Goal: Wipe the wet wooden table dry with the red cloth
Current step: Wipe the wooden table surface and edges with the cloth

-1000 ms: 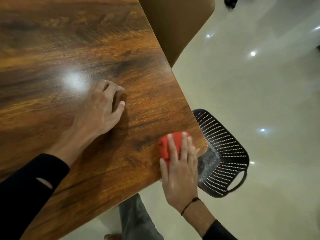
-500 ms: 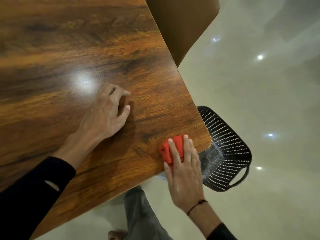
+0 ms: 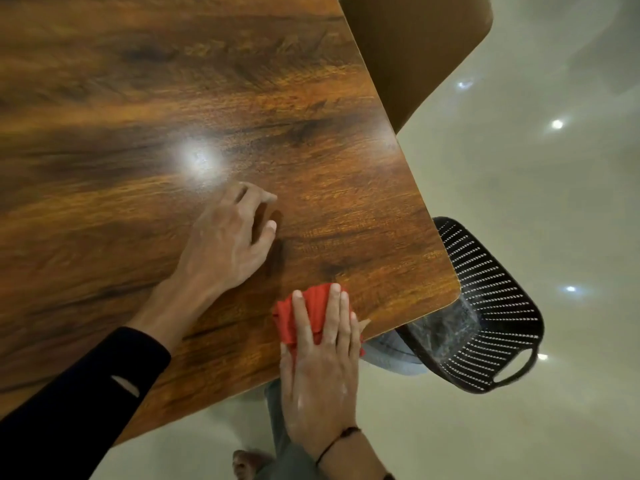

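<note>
Two bare hands over one wooden bench (image 3: 145,98), seen from above. Right hand (image 3: 320,372): flat, palm down, fingers (image 3: 334,313) stretched and close together, pressing on red cloth (image 3: 313,308); no closed grip, cloth pinned under palm and fingers rather than pinched. Red cloth: bunched, lying on bench near its front edge, just inside rounded near-right corner, a fold showing left of the fingers. Thin dark band at right wrist. Left hand (image 3: 228,244): resting on bench farther in, well clear of cloth, fingers curled loosely under, grip empty. Black sleeve (image 3: 79,393) on left forearm, crossing lower left of bench. Bench surface: dark brown grain, glossy, bright lamp reflection (image 3: 201,161) just beyond left hand; wet patches not distinguishable. Below corner of bench, on pale floor (image 3: 519,220): black perforated basket (image 3: 491,317) with loop handle, partly hidden under bench edge, something grey and blurred inside. Brown chair back (image 3: 415,53) at far right edge of bench. Grey trouser leg and bare foot (image 3: 247,462) at bottom, under right hand.
</note>
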Motion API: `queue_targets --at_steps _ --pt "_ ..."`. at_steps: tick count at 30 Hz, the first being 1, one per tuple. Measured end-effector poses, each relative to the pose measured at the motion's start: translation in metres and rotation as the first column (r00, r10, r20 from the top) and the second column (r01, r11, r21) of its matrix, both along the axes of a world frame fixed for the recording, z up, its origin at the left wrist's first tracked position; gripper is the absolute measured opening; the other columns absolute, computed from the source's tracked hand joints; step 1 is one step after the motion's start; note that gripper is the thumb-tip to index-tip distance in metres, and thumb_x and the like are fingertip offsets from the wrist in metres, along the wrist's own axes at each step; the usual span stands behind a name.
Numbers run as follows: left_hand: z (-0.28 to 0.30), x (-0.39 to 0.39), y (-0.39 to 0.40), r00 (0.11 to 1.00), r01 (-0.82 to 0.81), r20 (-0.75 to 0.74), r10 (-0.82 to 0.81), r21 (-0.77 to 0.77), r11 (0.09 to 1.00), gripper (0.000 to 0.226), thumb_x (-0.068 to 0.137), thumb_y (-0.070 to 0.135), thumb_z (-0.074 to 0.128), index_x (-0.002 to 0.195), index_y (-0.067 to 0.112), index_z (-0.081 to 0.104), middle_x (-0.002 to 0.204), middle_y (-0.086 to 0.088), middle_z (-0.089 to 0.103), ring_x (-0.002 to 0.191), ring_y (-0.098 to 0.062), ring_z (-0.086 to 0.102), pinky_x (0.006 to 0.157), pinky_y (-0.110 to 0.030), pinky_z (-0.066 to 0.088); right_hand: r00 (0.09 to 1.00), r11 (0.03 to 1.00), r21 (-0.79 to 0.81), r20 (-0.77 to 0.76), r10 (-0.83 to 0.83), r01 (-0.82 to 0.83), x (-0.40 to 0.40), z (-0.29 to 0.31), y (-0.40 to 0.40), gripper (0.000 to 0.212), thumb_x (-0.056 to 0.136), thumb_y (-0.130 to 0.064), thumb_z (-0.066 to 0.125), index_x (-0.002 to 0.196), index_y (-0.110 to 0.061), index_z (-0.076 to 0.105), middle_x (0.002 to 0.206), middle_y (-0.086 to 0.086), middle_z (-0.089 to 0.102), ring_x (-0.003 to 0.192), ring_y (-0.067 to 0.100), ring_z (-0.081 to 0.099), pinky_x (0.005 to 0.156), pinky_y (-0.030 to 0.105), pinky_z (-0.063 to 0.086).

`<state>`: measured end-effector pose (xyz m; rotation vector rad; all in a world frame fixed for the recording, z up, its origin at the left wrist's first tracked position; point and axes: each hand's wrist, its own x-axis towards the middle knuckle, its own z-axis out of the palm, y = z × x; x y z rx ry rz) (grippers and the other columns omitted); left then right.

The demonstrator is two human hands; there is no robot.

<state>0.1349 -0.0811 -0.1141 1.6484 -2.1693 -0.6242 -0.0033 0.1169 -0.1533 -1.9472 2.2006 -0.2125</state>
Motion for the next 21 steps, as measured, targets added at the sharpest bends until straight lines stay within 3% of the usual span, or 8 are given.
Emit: queue_targets --at_steps 2,7,9,12,15,18,21 --pt "0.0 0.002 0.005 1.0 0.011 0.022 -0.011 0.003 1.0 0.038 0.1 0.033 0.065 0.136 0.026 0.062 0.135 0.0 0.056 0.127 -0.021 0.051 0.093 -0.039 0.05 0.997 0.997 0.008 -0.016 0.078 -0.078 -0.02 0.003 -0.015 0.067 0.112 -0.056 0.031 0.174 -0.037 0.012 0.181 0.015 0.0 0.168 0.035 0.003 0.135 0.051 0.002" --pt "0.002 0.007 0.008 0.999 -0.003 0.044 0.002 0.011 1.0 0.039 0.102 0.037 0.061 0.14 0.03 0.058 0.139 0.006 0.053 0.127 -0.016 0.05 0.095 -0.032 0.047 0.966 0.966 0.019 -0.011 -0.258 0.258 -0.051 0.005 -0.127 0.067 0.113 -0.053 0.033 0.173 -0.031 0.014 0.179 0.023 0.006 0.166 0.04 0.005 0.134 0.059 0.011" --pt "0.004 0.009 0.008 1.0 -0.031 -0.003 0.031 -0.004 1.0 0.036 0.102 0.035 0.061 0.138 0.029 0.059 0.137 0.007 0.055 0.128 -0.013 0.05 0.095 -0.028 0.041 0.964 0.963 0.027 -0.012 -0.266 0.267 -0.045 0.007 -0.185 0.069 0.112 -0.051 0.035 0.173 -0.029 0.013 0.178 0.024 0.005 0.166 0.042 0.005 0.133 0.06 0.008" --pt "0.006 0.017 0.008 0.993 -0.098 -0.072 0.096 -0.021 0.995 0.03 0.101 0.031 0.062 0.131 0.026 0.064 0.128 0.006 0.06 0.124 -0.013 0.053 0.093 -0.027 0.042 0.997 0.997 0.021 0.009 -0.072 0.072 -0.018 0.011 -0.253 0.07 0.112 -0.051 0.037 0.174 -0.029 0.013 0.179 0.024 0.003 0.166 0.042 0.003 0.133 0.062 0.004" --pt "0.006 0.027 0.005 0.98 -0.162 -0.12 0.159 -0.015 0.987 0.023 0.101 0.025 0.063 0.124 0.025 0.067 0.121 0.006 0.064 0.117 -0.012 0.057 0.094 -0.025 0.044 0.963 0.963 0.038 0.003 0.269 -0.268 0.017 0.012 -0.268 0.07 0.111 -0.056 0.034 0.173 -0.032 0.014 0.18 0.02 0.001 0.167 0.039 0.0 0.132 0.063 0.008" --pt "0.015 0.044 0.005 0.97 -0.183 -0.169 0.177 -0.019 0.983 0.016 0.098 0.017 0.067 0.113 0.023 0.07 0.113 0.006 0.069 0.104 -0.012 0.064 0.093 -0.035 0.056 0.77 0.77 0.013 0.016 0.638 -0.638 0.009 0.01 -0.238 0.068 0.112 -0.056 0.031 0.173 -0.033 0.014 0.182 0.012 0.0 0.168 0.032 -0.003 0.135 0.055 0.002" --pt "0.025 0.06 0.014 0.974 -0.143 -0.178 0.137 -0.022 0.989 0.015 0.096 0.015 0.071 0.109 0.021 0.074 0.103 0.008 0.072 0.092 -0.008 0.066 0.085 -0.036 0.059 0.612 0.61 0.06 0.014 0.791 -0.79 -0.039 0.011 -0.232 0.069 0.112 -0.062 0.034 0.173 -0.043 0.007 0.182 0.001 -0.004 0.168 0.024 -0.004 0.134 0.044 -0.003"
